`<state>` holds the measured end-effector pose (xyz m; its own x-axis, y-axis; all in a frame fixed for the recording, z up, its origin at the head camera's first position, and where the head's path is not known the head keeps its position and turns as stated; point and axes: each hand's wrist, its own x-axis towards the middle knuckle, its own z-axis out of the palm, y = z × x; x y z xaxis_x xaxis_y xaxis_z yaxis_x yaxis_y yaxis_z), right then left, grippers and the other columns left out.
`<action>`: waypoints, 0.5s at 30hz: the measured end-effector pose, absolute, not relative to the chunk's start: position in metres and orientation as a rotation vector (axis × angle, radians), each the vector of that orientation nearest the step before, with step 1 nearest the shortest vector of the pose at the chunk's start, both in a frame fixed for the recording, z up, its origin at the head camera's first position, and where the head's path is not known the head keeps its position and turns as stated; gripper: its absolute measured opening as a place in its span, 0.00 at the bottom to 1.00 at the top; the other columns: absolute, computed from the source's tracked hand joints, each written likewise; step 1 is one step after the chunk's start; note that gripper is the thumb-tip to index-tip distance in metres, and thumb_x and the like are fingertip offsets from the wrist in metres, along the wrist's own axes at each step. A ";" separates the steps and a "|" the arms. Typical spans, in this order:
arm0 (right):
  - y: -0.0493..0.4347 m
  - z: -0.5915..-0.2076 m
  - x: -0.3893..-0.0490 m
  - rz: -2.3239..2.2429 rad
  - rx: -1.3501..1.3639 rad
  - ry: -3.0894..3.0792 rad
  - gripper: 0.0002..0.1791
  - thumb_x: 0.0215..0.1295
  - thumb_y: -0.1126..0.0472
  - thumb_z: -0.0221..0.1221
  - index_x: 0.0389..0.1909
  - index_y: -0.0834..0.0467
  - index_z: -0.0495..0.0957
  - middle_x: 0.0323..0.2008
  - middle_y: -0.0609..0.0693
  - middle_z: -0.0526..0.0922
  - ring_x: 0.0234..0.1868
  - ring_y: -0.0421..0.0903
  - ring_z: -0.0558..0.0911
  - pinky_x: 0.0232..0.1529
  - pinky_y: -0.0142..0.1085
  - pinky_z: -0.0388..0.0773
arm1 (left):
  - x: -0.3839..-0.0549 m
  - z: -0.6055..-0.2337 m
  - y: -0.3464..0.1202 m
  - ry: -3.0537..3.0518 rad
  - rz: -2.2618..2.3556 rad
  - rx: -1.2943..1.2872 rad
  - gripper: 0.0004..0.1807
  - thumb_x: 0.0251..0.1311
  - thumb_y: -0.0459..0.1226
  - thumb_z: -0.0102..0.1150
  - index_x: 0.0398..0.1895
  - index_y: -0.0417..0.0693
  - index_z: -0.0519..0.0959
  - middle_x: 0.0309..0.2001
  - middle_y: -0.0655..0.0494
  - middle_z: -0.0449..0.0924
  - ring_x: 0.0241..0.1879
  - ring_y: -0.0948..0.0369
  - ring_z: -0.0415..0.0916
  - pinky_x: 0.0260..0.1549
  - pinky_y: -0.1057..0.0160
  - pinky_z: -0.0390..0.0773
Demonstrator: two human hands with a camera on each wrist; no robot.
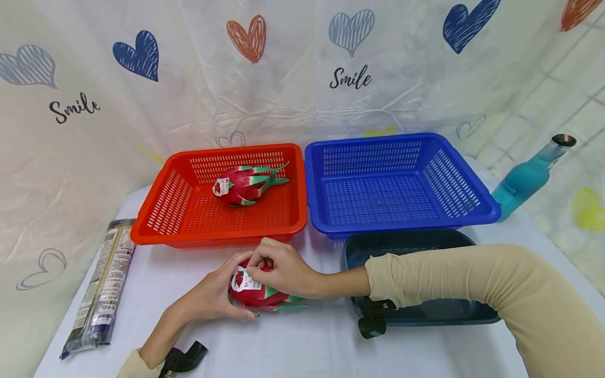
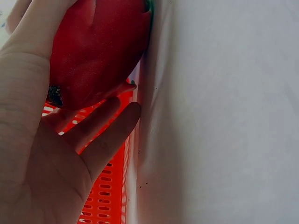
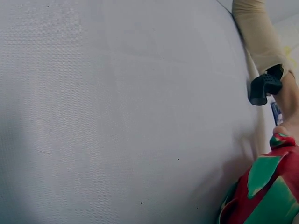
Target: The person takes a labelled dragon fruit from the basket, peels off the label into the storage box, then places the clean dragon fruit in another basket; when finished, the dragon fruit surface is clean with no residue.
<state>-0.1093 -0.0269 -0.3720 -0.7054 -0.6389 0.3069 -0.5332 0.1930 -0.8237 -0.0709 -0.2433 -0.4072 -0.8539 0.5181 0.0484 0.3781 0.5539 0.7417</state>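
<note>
A red dragon fruit (image 1: 270,300) with green-tipped scales lies on the white cloth in front of the red basket. My left hand (image 1: 212,295) holds it from the left side, thumb at the near side and fingers at the far side. A white label (image 1: 247,282) sticks to the fruit's upper face. At its upper edge, my right hand (image 1: 285,269) pinches the label between thumb and curled index finger. The left wrist view shows the fruit (image 2: 100,51) beside the left hand (image 2: 60,154). Only the fruit's scaly end (image 3: 273,186) appears in the right wrist view.
The red basket (image 1: 219,237) contains another labelled dragon fruit (image 1: 248,185). Beside it stands a blue basket (image 1: 378,197). A dark tray (image 1: 444,317) lies under the right forearm. A bottle of blue liquid (image 1: 527,181) stands far right; printed plastic packs (image 1: 101,289) lie at left.
</note>
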 end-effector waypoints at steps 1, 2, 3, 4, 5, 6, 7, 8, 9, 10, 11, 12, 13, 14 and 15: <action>-0.027 -0.372 -0.109 -1.551 -1.153 2.340 0.02 0.60 0.62 0.62 0.30 0.57 0.80 0.28 0.48 0.75 0.31 0.33 0.72 0.29 0.22 0.73 | -0.071 -0.408 -0.243 2.611 1.185 0.759 0.57 0.37 0.53 0.79 0.71 0.69 0.53 0.64 0.68 0.65 0.60 0.65 0.69 0.52 0.66 0.80; -0.027 -0.372 -0.109 -1.554 -1.149 2.336 0.02 0.60 0.62 0.62 0.30 0.57 0.80 0.28 0.48 0.75 0.31 0.33 0.72 0.29 0.23 0.73 | -0.071 -0.408 -0.243 2.611 1.186 0.762 0.57 0.37 0.53 0.79 0.71 0.69 0.53 0.63 0.68 0.65 0.60 0.65 0.69 0.52 0.66 0.80; -0.027 -0.372 -0.109 -1.556 -1.144 2.333 0.02 0.60 0.62 0.61 0.29 0.57 0.80 0.28 0.48 0.76 0.31 0.33 0.72 0.30 0.23 0.74 | -0.070 -0.408 -0.243 2.610 1.186 0.761 0.56 0.37 0.53 0.79 0.71 0.69 0.53 0.63 0.68 0.65 0.60 0.65 0.69 0.52 0.66 0.80; -0.027 -0.372 -0.109 -1.558 -1.140 2.330 0.02 0.60 0.62 0.61 0.29 0.57 0.80 0.28 0.48 0.76 0.32 0.33 0.72 0.30 0.23 0.74 | -0.070 -0.409 -0.243 2.610 1.187 0.760 0.56 0.37 0.53 0.79 0.71 0.69 0.53 0.63 0.68 0.65 0.60 0.65 0.69 0.52 0.66 0.80; -0.028 -0.372 -0.109 -1.561 -1.135 2.326 0.02 0.60 0.63 0.61 0.29 0.57 0.80 0.28 0.48 0.76 0.32 0.33 0.72 0.30 0.23 0.74 | -0.070 -0.409 -0.243 2.609 1.187 0.758 0.56 0.38 0.53 0.79 0.71 0.69 0.53 0.63 0.68 0.65 0.60 0.65 0.69 0.52 0.66 0.80; -0.028 -0.372 -0.109 -1.562 -1.131 2.323 0.02 0.60 0.63 0.61 0.29 0.56 0.80 0.28 0.48 0.76 0.32 0.33 0.73 0.30 0.23 0.75 | -0.070 -0.410 -0.242 2.607 1.187 0.754 0.56 0.38 0.53 0.79 0.71 0.70 0.53 0.63 0.68 0.65 0.60 0.66 0.68 0.52 0.66 0.80; -0.028 -0.372 -0.109 -1.563 -1.127 2.320 0.02 0.60 0.63 0.61 0.29 0.56 0.80 0.29 0.48 0.76 0.32 0.33 0.72 0.29 0.23 0.75 | -0.070 -0.410 -0.242 2.606 1.187 0.750 0.56 0.38 0.53 0.79 0.71 0.70 0.53 0.63 0.68 0.65 0.60 0.66 0.68 0.51 0.67 0.80; -0.027 -0.372 -0.109 -1.562 -1.124 2.318 0.02 0.60 0.62 0.61 0.29 0.56 0.80 0.28 0.48 0.76 0.31 0.33 0.72 0.29 0.23 0.74 | -0.070 -0.410 -0.242 2.605 1.187 0.746 0.56 0.38 0.53 0.78 0.71 0.70 0.53 0.63 0.68 0.65 0.60 0.66 0.68 0.51 0.67 0.80; -0.027 -0.372 -0.109 -1.562 -1.120 2.316 0.03 0.60 0.62 0.61 0.29 0.57 0.80 0.29 0.48 0.76 0.31 0.33 0.72 0.29 0.23 0.74 | -0.070 -0.409 -0.242 2.603 1.187 0.743 0.56 0.38 0.53 0.78 0.71 0.70 0.53 0.63 0.68 0.65 0.60 0.66 0.68 0.51 0.67 0.80; -0.027 -0.372 -0.109 -1.562 -1.118 2.316 0.03 0.60 0.62 0.61 0.29 0.57 0.80 0.28 0.48 0.76 0.31 0.33 0.72 0.29 0.22 0.74 | -0.070 -0.409 -0.242 2.600 1.190 0.743 0.56 0.38 0.53 0.79 0.71 0.70 0.53 0.63 0.68 0.65 0.60 0.65 0.68 0.51 0.67 0.80; -0.027 -0.371 -0.109 -1.561 -1.117 2.317 0.03 0.60 0.62 0.61 0.29 0.57 0.80 0.28 0.48 0.76 0.30 0.33 0.72 0.28 0.22 0.73 | -0.070 -0.409 -0.242 2.600 1.190 0.743 0.56 0.38 0.53 0.79 0.71 0.70 0.53 0.63 0.68 0.65 0.60 0.65 0.68 0.51 0.67 0.80; -0.026 -0.371 -0.109 -1.561 -1.116 2.316 0.03 0.60 0.62 0.62 0.29 0.57 0.80 0.28 0.48 0.76 0.30 0.33 0.71 0.28 0.22 0.72 | -0.070 -0.409 -0.242 2.601 1.190 0.744 0.57 0.37 0.53 0.79 0.71 0.70 0.53 0.63 0.68 0.65 0.60 0.65 0.68 0.51 0.67 0.80; -0.026 -0.371 -0.109 -1.562 -1.115 2.315 0.03 0.60 0.62 0.62 0.29 0.57 0.80 0.28 0.48 0.76 0.29 0.33 0.71 0.28 0.22 0.72 | -0.070 -0.409 -0.242 2.603 1.191 0.746 0.57 0.37 0.52 0.79 0.71 0.70 0.53 0.63 0.68 0.65 0.60 0.65 0.69 0.51 0.67 0.80; -0.026 -0.371 -0.109 -1.563 -1.116 2.314 0.03 0.60 0.62 0.62 0.29 0.57 0.80 0.28 0.48 0.75 0.29 0.33 0.70 0.28 0.22 0.71 | -0.071 -0.408 -0.242 2.604 1.192 0.748 0.57 0.37 0.52 0.79 0.71 0.70 0.53 0.64 0.68 0.65 0.60 0.65 0.69 0.51 0.67 0.80; -0.026 -0.371 -0.109 -1.563 -1.116 2.315 0.03 0.60 0.62 0.62 0.29 0.57 0.80 0.28 0.48 0.75 0.29 0.33 0.70 0.28 0.22 0.71 | -0.071 -0.408 -0.243 2.605 1.193 0.750 0.57 0.37 0.52 0.79 0.71 0.70 0.53 0.64 0.68 0.65 0.60 0.65 0.69 0.51 0.67 0.81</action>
